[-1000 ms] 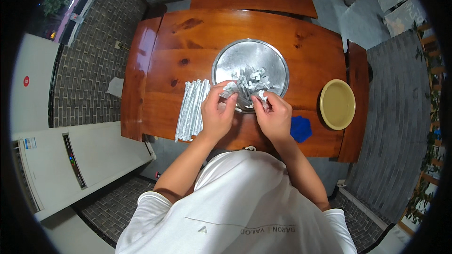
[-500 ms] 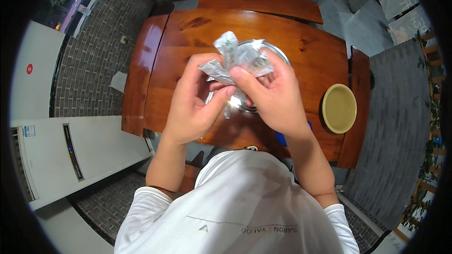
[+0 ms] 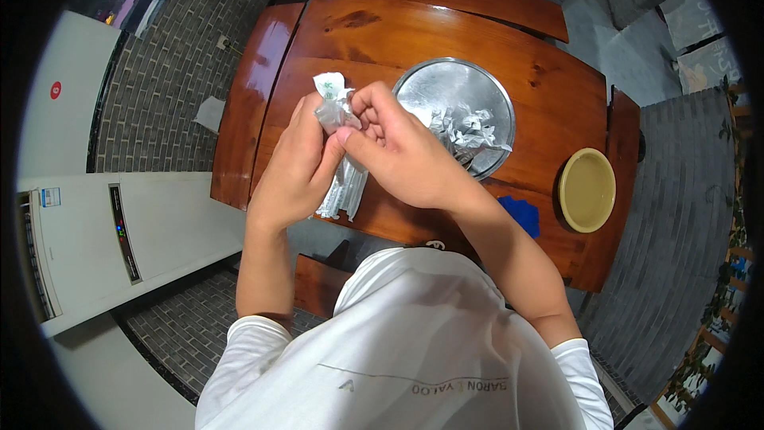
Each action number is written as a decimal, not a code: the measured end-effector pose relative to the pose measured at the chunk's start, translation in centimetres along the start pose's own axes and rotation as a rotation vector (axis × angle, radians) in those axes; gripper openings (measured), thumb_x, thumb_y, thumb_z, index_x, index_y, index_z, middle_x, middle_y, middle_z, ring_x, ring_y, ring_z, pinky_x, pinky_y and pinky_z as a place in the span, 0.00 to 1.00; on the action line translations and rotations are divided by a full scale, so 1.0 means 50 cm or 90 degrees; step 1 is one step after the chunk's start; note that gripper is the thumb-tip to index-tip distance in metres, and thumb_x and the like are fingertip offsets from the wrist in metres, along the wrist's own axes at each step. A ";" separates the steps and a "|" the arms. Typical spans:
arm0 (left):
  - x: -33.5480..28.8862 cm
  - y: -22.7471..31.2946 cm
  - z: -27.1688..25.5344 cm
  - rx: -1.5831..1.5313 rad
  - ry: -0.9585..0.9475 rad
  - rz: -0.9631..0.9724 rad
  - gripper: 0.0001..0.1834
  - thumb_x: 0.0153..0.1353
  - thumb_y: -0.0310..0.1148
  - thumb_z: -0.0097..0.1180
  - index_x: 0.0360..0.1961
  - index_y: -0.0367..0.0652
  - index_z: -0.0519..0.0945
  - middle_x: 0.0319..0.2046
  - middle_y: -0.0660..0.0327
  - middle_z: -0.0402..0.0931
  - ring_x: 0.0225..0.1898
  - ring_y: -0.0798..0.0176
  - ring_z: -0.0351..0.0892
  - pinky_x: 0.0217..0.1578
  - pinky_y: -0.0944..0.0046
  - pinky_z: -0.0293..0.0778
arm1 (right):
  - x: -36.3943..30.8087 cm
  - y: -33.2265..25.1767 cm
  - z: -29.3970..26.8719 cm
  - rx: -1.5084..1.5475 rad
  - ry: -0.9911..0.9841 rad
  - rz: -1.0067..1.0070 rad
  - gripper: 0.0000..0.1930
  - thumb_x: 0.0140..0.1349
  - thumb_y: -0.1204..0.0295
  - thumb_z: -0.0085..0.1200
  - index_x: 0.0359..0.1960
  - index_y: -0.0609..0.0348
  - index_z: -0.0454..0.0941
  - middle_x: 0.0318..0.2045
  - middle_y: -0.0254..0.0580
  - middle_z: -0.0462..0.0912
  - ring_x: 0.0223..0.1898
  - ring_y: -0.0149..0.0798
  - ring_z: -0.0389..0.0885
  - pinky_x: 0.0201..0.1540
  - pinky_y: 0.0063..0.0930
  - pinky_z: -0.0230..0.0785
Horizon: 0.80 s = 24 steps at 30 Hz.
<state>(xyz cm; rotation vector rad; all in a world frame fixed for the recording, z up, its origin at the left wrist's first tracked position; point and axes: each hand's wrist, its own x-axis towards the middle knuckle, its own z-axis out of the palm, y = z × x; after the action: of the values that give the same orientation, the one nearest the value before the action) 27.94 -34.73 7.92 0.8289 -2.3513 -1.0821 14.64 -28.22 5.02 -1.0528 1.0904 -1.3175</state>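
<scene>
The left hand (image 3: 293, 167) and right hand (image 3: 402, 158) had shifted from the tray (image 3: 446, 80) toward the table's (image 3: 549, 111) left edge, both pinching foil (image 3: 336, 111) near the front-edge strips (image 3: 344, 193), apart from the scraps (image 3: 479, 134).

Item count, wooden table and surroundings
Wooden table (image 3: 477, 40), 1; wooden benches (image 3: 461, 0), 3 (far, left and right edges); round metal tray (image 3: 454, 80), 1; yellow bowl (image 3: 587, 190), 1; blue cloth (image 3: 521, 215), 1; left hand (image 3: 294, 159), 1; right hand (image 3: 406, 159), 1; held foil wrapper (image 3: 334, 107), at least 1; crumpled foil pieces (image 3: 477, 135) and foil-wrapped sticks (image 3: 344, 189), several each (overlap prevents an exact count).
</scene>
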 end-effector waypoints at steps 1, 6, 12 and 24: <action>0.001 -0.010 -0.004 0.036 -0.010 0.029 0.11 0.54 0.24 0.44 0.40 0.34 0.64 0.31 0.51 0.66 0.34 0.50 0.68 0.36 0.60 0.64 | 0.005 0.011 0.001 -0.012 -0.019 0.002 0.12 0.57 0.70 0.46 0.35 0.64 0.59 0.25 0.39 0.70 0.25 0.27 0.68 0.28 0.22 0.63; 0.011 -0.114 -0.006 0.069 -0.010 -0.008 0.09 0.57 0.26 0.42 0.37 0.34 0.63 0.30 0.47 0.66 0.33 0.45 0.67 0.35 0.58 0.64 | 0.016 0.076 0.012 0.046 -0.045 0.044 0.18 0.57 0.70 0.45 0.46 0.63 0.56 0.36 0.43 0.70 0.32 0.32 0.70 0.37 0.24 0.64; 0.026 -0.332 0.048 0.236 -0.090 -0.242 0.15 0.55 0.29 0.42 0.42 0.34 0.63 0.35 0.40 0.69 0.39 0.39 0.67 0.41 0.51 0.63 | -0.073 0.105 -0.028 -0.034 0.116 0.149 0.07 0.57 0.73 0.46 0.35 0.63 0.69 0.19 0.26 0.64 0.21 0.19 0.59 0.22 0.13 0.54; 0.049 -0.436 0.155 0.239 -0.098 -0.395 0.17 0.48 0.31 0.52 0.41 0.38 0.71 0.38 0.44 0.71 0.43 0.45 0.70 0.44 0.54 0.65 | -0.178 0.114 -0.089 -0.085 0.492 0.174 0.05 0.58 0.75 0.46 0.28 0.63 0.71 0.22 0.26 0.72 0.23 0.17 0.63 0.26 0.11 0.56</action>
<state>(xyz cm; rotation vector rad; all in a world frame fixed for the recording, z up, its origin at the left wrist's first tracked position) 29.00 -43.53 -13.58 1.7519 -2.5328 -0.9480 11.62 -19.21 -1.40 -0.4395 1.8394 -1.4699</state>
